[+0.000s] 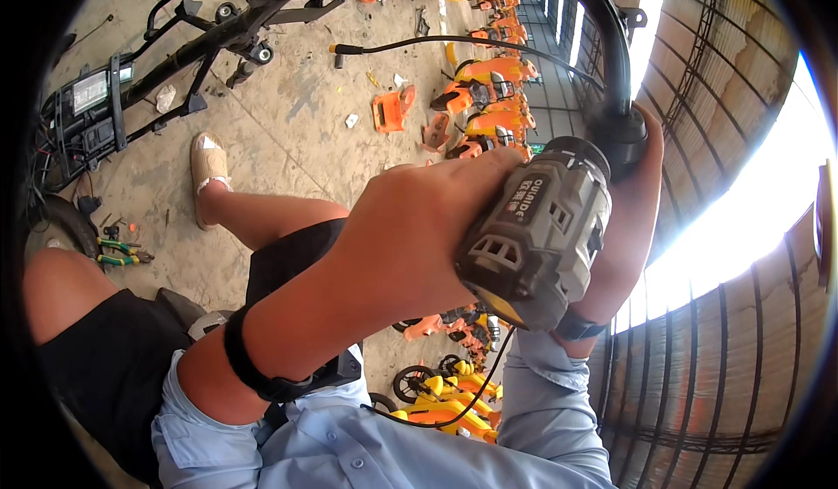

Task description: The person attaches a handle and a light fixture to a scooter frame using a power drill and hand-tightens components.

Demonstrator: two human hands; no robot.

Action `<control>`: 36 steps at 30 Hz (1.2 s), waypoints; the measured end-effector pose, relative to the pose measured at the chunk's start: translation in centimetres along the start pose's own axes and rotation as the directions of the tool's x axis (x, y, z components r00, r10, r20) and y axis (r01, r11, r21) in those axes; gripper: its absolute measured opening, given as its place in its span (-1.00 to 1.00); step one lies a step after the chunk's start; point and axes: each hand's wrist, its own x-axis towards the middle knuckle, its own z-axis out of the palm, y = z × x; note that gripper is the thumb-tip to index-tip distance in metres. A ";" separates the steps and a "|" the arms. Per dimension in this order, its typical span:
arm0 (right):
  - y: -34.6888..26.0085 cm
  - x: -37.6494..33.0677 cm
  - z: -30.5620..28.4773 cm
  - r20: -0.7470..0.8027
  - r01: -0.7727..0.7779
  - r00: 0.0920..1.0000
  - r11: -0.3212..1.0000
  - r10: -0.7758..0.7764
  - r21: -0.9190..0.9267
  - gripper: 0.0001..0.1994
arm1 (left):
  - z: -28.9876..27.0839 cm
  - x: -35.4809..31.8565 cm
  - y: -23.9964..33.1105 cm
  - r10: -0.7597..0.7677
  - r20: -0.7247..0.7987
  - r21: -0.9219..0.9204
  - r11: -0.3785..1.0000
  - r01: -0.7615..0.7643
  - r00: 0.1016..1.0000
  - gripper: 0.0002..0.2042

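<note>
My left hand point(419, 214) is wrapped around the handle of a grey and black cordless drill point(546, 227), its back turned toward me. The front of the drill meets or nearly meets the thick black lower end of a bent black tube point(615, 61), which looks like a handlebar. Behind that end, my right hand point(647, 153) closes around it; its fingers are mostly hidden. From the tube, a thin black cable point(471, 42) with a connector at its tip runs off to the left. The drill bit is hidden from view.
On the left lies a black vehicle frame point(183, 52) with a wheel point(61, 227). Green-handled pliers point(122, 251) rest on the floor beside it. Orange plastic parts point(391, 109) are scattered beyond, alongside rows of orange scooters point(493, 70) and yellow ones point(445, 410).
</note>
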 end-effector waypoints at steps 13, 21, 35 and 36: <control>-0.3 0.8 0.3 -0.065 -0.136 0.989 0.989 0.132 -0.059 -0.41 | 1.7 -0.3 -1.2 0.088 -0.045 0.059 0.995 -0.085 0.995 -0.21; -0.8 2.0 -1.3 0.103 -0.326 0.944 0.934 0.313 0.145 -0.37 | 3.1 -2.4 -1.7 0.133 -0.071 0.089 0.988 -0.127 0.989 -0.21; -0.7 1.6 -1.4 0.112 -0.310 0.949 0.935 0.294 0.174 -0.33 | 3.1 -2.7 -1.6 0.139 -0.149 0.105 0.987 -0.124 0.979 -0.21; -0.9 1.3 -1.6 0.108 -0.309 0.950 0.933 0.293 0.187 -0.31 | 3.1 -2.9 -1.3 0.143 -0.143 0.105 0.986 -0.129 0.979 -0.21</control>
